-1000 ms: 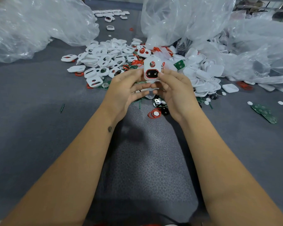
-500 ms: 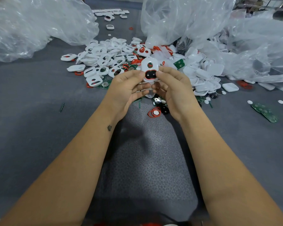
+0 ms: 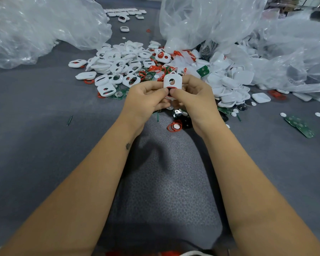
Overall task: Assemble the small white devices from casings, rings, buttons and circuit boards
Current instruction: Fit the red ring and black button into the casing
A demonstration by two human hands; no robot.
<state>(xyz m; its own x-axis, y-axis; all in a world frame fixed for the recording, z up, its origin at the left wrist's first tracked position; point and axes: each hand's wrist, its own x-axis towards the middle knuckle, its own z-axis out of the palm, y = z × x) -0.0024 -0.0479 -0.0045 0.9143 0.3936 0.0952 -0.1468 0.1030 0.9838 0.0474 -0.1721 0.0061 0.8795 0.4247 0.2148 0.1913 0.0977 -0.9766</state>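
2 hands, left hand (image 3: 146, 97) and right hand (image 3: 194, 97), pinch 1 white casing (image 3: 172, 81), each grip clamped on it.

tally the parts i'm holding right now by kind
white casing: 1
red ring, at the casing's lower opening: 1
total: 2
The left hand and right hand both pinch the casing; anything under the thumbs is hidden.
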